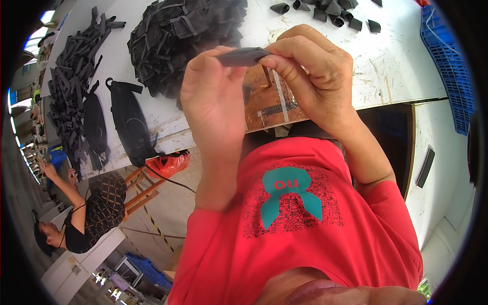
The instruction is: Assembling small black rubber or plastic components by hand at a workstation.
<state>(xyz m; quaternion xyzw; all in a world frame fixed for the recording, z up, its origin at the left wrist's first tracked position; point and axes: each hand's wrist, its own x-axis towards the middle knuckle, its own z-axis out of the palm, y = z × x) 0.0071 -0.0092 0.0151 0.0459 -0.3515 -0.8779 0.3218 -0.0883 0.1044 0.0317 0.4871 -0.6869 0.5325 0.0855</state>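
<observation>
Between my two hands, up in front of the table, is a small flat black fabric piece (241,57). My left hand (216,91) grips its left end between thumb and fingers. The right hand (317,71) pinches the other end with thumb and forefinger. Behind my left hand rises a large heap of black fabric pieces (173,46). Several short rolled black pieces (333,9) lie on the table beyond my right hand. The underside of the held piece is hidden.
The white worktable (391,66) has a brown wooden patch (264,104) at its near edge. Black strips (71,86) and two black pouches (128,122) lie at left. A blue crate (447,66) stands at right. Another person (84,218) works at the far left, near a wooden stool (140,195).
</observation>
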